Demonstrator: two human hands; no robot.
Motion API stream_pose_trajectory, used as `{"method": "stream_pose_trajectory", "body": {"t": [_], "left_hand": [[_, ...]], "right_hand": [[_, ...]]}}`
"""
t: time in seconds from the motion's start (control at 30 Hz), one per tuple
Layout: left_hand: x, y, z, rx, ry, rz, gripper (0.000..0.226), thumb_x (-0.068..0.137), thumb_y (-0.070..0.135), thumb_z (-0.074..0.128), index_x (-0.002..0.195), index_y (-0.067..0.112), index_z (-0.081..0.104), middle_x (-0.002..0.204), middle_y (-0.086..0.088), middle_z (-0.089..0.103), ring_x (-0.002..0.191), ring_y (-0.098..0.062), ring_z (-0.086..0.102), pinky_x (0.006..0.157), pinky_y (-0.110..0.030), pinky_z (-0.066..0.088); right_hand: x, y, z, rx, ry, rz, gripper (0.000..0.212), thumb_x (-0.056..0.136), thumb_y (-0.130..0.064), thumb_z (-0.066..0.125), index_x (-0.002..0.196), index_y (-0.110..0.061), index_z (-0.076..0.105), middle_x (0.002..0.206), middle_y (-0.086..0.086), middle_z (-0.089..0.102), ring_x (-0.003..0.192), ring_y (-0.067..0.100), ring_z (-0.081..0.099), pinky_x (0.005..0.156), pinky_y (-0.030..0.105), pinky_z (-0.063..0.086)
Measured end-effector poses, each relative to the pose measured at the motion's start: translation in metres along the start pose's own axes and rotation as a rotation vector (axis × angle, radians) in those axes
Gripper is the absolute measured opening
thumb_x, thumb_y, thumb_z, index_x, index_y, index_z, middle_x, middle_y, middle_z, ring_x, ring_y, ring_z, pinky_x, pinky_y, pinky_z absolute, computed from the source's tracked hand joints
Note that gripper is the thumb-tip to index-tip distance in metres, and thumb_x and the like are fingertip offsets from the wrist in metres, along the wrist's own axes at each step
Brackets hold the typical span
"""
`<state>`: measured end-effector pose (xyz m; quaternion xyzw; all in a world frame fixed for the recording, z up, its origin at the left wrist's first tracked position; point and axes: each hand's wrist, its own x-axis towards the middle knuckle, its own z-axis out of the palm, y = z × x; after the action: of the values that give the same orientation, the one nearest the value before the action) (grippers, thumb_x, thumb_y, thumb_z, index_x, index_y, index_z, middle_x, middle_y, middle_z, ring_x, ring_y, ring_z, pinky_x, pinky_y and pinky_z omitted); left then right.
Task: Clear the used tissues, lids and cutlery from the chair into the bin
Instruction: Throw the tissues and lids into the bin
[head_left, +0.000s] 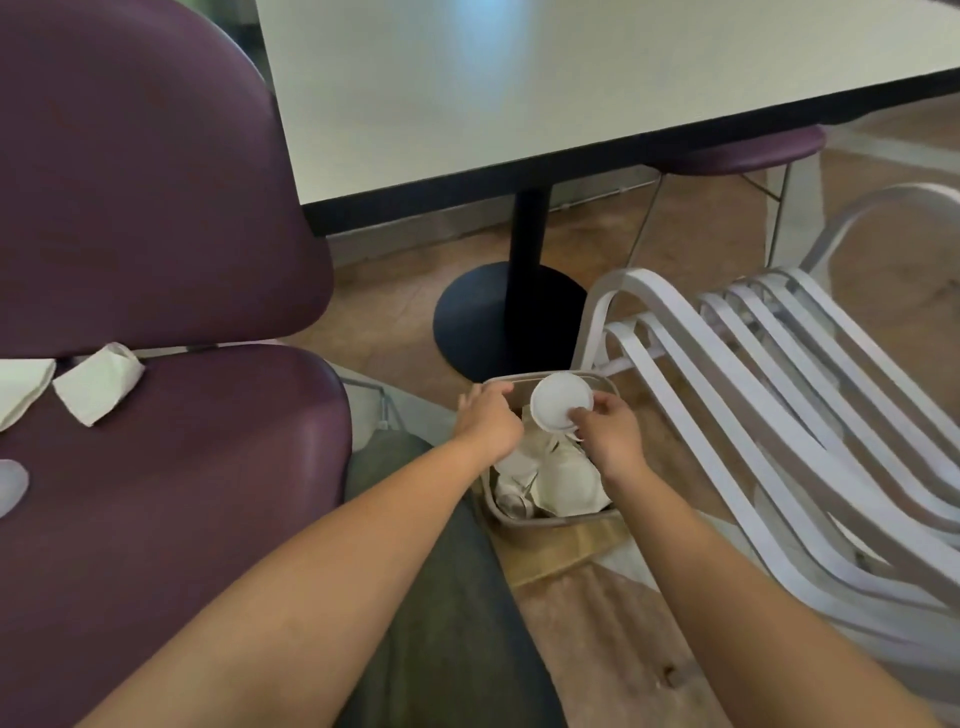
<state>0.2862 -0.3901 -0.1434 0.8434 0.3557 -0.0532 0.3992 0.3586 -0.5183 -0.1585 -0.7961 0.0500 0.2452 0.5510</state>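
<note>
At the lower centre of the frame the right hand (610, 434) pinches a round white lid (558, 402) by its lower right rim, holding it tilted over the far half of the bin (519, 517). The left hand (485, 418) sits just left of the lid, over the bin's upper left corner; its fingers curl downward, and I cannot tell whether they grip the rim or anything else. Both forearms run in from the bottom edge.

The bin is a small grey container on the floor, already heaped with white crumpled tissues (566, 480) and other pale scraps that are hard to tell apart. Its near rim shows fully; the far rim is partly hidden by the lid and both hands. It is hemmed in: the black table base (498, 322) stands just above it, white slatted chairs (779, 395) crowd its right side, and a grey-trousered leg lies to its left.

At the left of the frame, the purple chair (171, 493) holds 2 folded tissues: 1 (98, 382) near the seat's back edge, another (21, 384) cut off by the left border. A pale translucent piece (10, 486), also cut off, lies lower on the seat; its kind is unclear. The rest of the seat is bare purple.
</note>
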Motion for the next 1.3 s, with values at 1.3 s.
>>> {"method": "stream_pose_trajectory", "body": {"t": [1.3], "left_hand": [[-0.114, -0.34, -0.282, 0.07, 0.726, -0.5, 0.036, 0.094, 0.017, 0.048, 0.128, 0.023, 0.058, 0.135, -0.009, 0.045, 0.13, -0.031, 0.035, 0.099, -0.045, 0.039]], "right_hand": [[-0.156, -0.095, 0.375, -0.416, -0.603, -0.259, 0.021, 0.087, -0.02, 0.062, 0.108, -0.022, 0.064, 0.097, -0.002, 0.064, 0.086, 0.016, 0.058, 0.074, 0.025, 0.042]]}}
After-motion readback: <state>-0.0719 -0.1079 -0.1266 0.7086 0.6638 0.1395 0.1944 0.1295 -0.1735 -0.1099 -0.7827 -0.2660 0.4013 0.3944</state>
